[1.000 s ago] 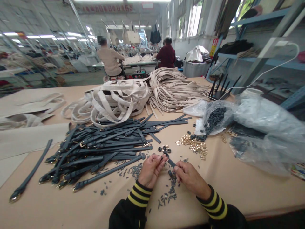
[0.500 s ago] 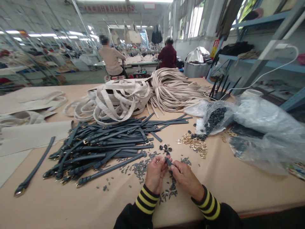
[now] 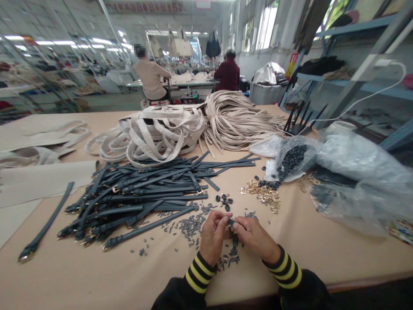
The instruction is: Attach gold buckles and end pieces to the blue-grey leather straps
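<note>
My left hand (image 3: 213, 237) and my right hand (image 3: 253, 237) meet low in the centre of the view. Between their fingertips they pinch a small dark grey strip (image 3: 230, 221), mostly covered by the fingers. Small dark grey pieces (image 3: 190, 228) lie scattered left of my left hand, and more dark pieces (image 3: 232, 257) are below and between the hands. Just beyond my fingers sits a small group of black rings (image 3: 227, 201). Gold buckles (image 3: 267, 196) lie farther right. To the left is a heap of dark grey straps (image 3: 138, 193) with gold buckles.
Beige straps (image 3: 164, 133) and a tied beige bundle (image 3: 232, 120) lie at the back of the table (image 3: 322, 254). Plastic bags (image 3: 361, 155) are on the right, one holding black rings (image 3: 292, 161). One strap (image 3: 48, 224) lies apart at left. Two people are beyond the table.
Both hands have shifted slightly right, still pinching the strip. The strip now shows less between the fingers, and the right hand's fingers have closed in around it.
</note>
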A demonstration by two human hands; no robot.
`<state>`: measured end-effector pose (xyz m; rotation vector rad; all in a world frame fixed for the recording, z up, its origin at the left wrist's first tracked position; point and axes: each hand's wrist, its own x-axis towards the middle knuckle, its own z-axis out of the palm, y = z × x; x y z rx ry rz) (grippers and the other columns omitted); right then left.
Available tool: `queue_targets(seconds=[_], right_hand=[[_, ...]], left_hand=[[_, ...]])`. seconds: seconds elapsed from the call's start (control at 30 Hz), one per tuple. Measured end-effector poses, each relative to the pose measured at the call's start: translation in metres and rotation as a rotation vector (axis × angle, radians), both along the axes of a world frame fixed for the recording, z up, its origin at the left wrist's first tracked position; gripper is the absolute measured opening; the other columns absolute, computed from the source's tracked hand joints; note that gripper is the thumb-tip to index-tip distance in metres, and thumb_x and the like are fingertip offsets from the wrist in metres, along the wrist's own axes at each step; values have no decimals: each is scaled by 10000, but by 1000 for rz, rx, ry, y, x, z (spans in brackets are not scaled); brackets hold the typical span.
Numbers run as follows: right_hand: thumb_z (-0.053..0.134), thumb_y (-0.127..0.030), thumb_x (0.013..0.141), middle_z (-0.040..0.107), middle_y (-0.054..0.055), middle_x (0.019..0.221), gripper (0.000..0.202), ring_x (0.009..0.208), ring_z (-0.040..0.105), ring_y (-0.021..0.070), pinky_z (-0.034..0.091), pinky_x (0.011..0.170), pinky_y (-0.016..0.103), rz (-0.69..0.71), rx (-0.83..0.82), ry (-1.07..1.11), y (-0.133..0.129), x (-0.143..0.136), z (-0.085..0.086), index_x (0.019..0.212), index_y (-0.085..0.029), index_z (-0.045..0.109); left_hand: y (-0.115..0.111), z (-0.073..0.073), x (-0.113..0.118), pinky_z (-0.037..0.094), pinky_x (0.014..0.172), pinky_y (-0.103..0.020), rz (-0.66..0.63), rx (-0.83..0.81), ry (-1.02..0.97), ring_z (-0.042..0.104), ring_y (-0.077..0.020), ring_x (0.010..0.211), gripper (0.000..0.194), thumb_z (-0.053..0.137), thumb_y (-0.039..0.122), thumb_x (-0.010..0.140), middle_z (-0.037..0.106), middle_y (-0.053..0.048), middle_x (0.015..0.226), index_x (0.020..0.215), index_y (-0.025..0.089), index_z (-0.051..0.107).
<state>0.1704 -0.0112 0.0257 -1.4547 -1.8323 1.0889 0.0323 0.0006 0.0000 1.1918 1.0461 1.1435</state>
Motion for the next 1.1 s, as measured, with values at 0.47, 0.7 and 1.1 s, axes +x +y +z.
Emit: queue_targets(seconds=[0.47,0.7,1.1], right_hand=[[320,-288,889,559,23,775,239,704,515,116,379,669,232,-44,129,111,-11,-14,-5,847,-164,520],[373,-345,866,565,26,771,211,708,515,135,376,645,251,-8,17,34,-11,-7,-13,894,-160,471],[429,-253,814,546,-22,653,118,600,475,96,337,566,207,75,-11,-44,-7,-3,-5,756,-173,492]], left_hand=[[-13,-1,10,454,718,-227,-86,-403,-654,581,-102,758,136,597,240,752,620,-33,855,802,142,517],[-9,-3,-3,434,652,-228,-38,-246,-218,529,-116,701,234,558,345,762,568,-23,780,870,138,571],[-8,9,-6,361,504,-206,-70,-115,122,446,-91,491,227,517,350,757,475,37,525,650,160,456]])
